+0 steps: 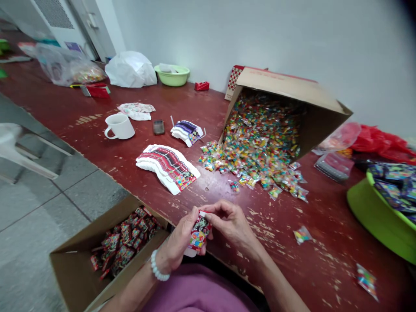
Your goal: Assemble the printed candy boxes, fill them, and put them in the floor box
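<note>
My left hand (182, 236) is closed around a small printed candy box (199, 232), red and black with colourful pictures and a white flap at its lower end. At the box's upper end, my right hand (229, 221) pinches the edge between thumb and fingers. Beyond my hands lies a fanned stack of flat red-and-black boxes (169, 167). Small clear packets of coloured candies (260, 147) spill onto the table from a tipped cardboard carton (279, 78). Below and left of my hands, an open cardboard box (69, 260) holds many filled red-and-black boxes (126, 236).
A white mug (120, 126), a purple stack of flat boxes (187, 131) and a cloth (136, 111) lie on the red table (84, 130). At right stands a green basin (370, 208) of dark packets. Loose candy packets (302, 235) lie near my right arm.
</note>
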Tool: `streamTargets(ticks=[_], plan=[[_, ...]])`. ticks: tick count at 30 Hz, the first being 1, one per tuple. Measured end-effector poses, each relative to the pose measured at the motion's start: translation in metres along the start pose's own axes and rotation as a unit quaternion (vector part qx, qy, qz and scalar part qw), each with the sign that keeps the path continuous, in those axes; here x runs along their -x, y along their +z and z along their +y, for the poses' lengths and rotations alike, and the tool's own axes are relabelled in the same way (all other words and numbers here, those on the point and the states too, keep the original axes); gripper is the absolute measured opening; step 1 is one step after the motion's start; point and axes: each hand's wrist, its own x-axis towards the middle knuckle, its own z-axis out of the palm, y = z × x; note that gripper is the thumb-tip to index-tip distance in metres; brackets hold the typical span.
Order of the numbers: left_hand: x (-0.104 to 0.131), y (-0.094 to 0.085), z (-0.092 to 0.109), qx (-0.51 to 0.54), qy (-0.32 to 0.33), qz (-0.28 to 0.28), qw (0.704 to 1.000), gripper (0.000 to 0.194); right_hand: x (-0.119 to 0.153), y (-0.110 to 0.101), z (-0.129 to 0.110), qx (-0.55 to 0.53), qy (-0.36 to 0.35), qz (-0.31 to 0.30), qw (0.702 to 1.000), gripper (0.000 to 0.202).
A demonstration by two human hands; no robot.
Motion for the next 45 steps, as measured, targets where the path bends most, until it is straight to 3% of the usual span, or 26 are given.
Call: streamTargets(ticks=[5, 10, 15, 21, 25, 27, 29, 31, 35, 39, 42, 45], plan=[[0.001, -0.005, 0.002, -0.07, 0.026, -0.021, 0.997, 0.067, -0.003, 0.002, 0.002, -0.073, 0.025, 0.004, 0.997, 0.023], [0.001, -0.014, -0.002, -0.077, 0.031, -0.022, 0.996, 0.065, -0.001, 0.004, -0.001, -0.061, 0.002, -0.01, 0.998, 0.023], [0.0, -0.018, -0.003, -0.079, 0.01, -0.008, 0.997, 0.065, 0.006, 0.0, -0.006, 0.057, -0.057, -0.051, 0.995, 0.017], [-0.002, -0.01, -0.005, -0.079, 0.01, 0.024, 0.997, 0.057, 0.015, 0.008, 0.003, 0.275, -0.153, -0.001, 0.949, 0.014], [-0.006, -0.008, -0.01, -0.006, -0.008, 0.009, 1.0, 0.051, 0.002, -0.002, 0.009, 0.323, -0.161, 0.001, 0.933, 0.017], [-0.008, -0.009, -0.009, 0.034, -0.009, -0.004, 0.999, 0.048, -0.012, -0.02, 0.012, 0.338, -0.129, 0.038, 0.932, 0.019], [-0.01, -0.013, -0.006, 0.059, 0.003, 0.0, 0.998, 0.044, -0.029, -0.043, 0.016, 0.387, -0.099, 0.162, 0.902, 0.018], [-0.011, -0.018, -0.003, 0.062, 0.01, 0.016, 0.998, 0.04, -0.044, -0.063, 0.021, 0.411, -0.079, 0.246, 0.874, 0.018], [-0.011, -0.03, -0.001, 0.028, 0.025, 0.053, 0.998, 0.04, -0.056, -0.081, 0.033, 0.429, -0.046, 0.314, 0.846, 0.012], [-0.011, -0.041, 0.001, 0.029, 0.053, 0.106, 0.993, 0.051, -0.051, -0.08, 0.041, 0.402, -0.041, 0.312, 0.86, 0.011], [-0.011, -0.046, 0.005, 0.025, 0.06, 0.115, 0.991, 0.058, -0.043, -0.08, 0.044, 0.347, -0.033, 0.299, 0.888, 0.023], [-0.012, -0.049, 0.008, 0.003, 0.061, 0.114, 0.992, 0.052, -0.036, -0.079, 0.046, 0.254, -0.012, 0.278, 0.926, 0.037]])
